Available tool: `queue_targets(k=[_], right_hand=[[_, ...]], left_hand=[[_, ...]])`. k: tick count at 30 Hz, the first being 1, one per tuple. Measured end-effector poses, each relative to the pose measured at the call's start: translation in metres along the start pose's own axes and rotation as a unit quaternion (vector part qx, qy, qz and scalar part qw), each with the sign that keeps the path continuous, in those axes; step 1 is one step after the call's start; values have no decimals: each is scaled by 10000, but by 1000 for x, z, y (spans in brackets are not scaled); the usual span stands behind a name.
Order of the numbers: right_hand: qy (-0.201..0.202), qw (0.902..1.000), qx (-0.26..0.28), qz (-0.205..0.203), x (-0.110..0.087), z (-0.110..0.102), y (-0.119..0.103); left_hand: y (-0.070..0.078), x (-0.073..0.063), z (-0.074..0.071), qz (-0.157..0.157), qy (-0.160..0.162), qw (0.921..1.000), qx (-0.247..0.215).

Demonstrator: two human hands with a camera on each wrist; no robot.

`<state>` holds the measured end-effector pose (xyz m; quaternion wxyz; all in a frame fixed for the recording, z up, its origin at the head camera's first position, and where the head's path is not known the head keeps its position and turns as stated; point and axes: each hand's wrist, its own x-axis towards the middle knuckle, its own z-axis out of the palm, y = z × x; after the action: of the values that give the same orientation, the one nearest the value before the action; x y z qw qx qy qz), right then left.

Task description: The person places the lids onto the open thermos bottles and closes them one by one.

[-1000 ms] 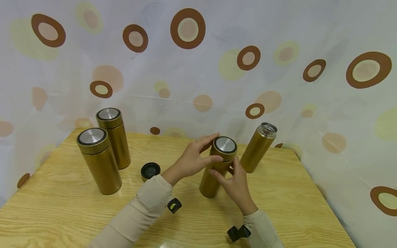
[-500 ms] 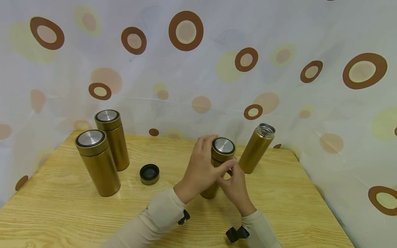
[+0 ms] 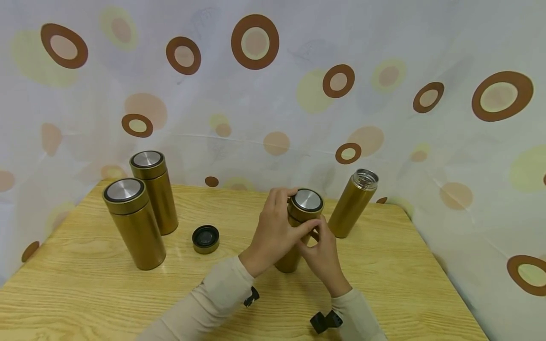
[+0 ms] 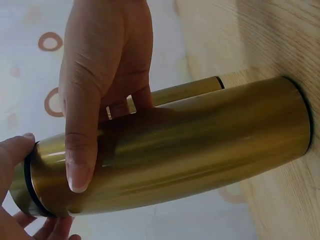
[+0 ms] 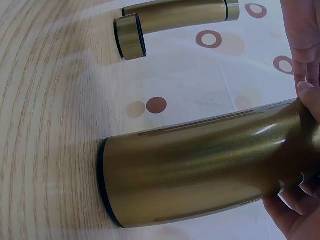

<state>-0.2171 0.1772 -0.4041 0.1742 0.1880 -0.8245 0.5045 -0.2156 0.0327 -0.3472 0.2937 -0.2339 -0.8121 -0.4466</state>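
Observation:
A gold vacuum flask with a brushed-metal lid top stands upright on the wooden table, between both hands. My left hand grips its lid from the left, fingers behind and thumb across the front. Lower down, my right hand holds the flask's upper body. In the left wrist view the right hand's thumb lies along the body, just below the dark seam of the lid. The flask's base sits on the table in the right wrist view. The hands hide much of the flask's middle in the head view.
An uncovered gold flask with a bare steel neck stands at the back right. A loose lid lies upside down left of the hands. Two lidded flasks stand farther left. A patterned cloth hangs behind the table.
My left hand has shifted right and turned around the lid, its thumb now reaching across the front. The loose lid, partly covered by the left sleeve earlier, now shows whole.

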Motion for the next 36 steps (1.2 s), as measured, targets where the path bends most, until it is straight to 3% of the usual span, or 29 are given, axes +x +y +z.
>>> queue_targets(k=[3,6,12,17,22,25,27,30,33,36], right_hand=[[-66,10000,13,-15,0,0,0],[-107,9999,61,88,1,0,-1],[-118,9995,200,203,1,-2,-21],[-169,9992,162,315,-1,-5,-41],[-151,9992,127,350,-1,-5,-41],[-136,9992,169,333,-1,-3,-27],[-124,9994,138,279,-1,-2,-17],[-118,9997,44,205,-1,-1,-5],[-112,9999,-78,77,-1,-1,-2],[-85,9999,-79,19,-1,0,-1]], left_hand=[[-7,2,-4,42,-303,9989,-346],[-16,6,-11,-27,-755,9930,-903],[-37,17,-17,-300,-1540,9622,-2227],[-45,20,-17,-447,-1907,9385,-2844],[-46,21,-18,-547,-2106,9301,-2957],[-43,21,-20,-634,-2149,9346,-2763],[-39,20,-22,-634,-2138,9461,-2351],[-27,17,-23,-568,-1949,9692,-1391],[-13,12,-20,-474,-1379,9884,-434],[-1,7,-13,-433,-615,9972,27]])
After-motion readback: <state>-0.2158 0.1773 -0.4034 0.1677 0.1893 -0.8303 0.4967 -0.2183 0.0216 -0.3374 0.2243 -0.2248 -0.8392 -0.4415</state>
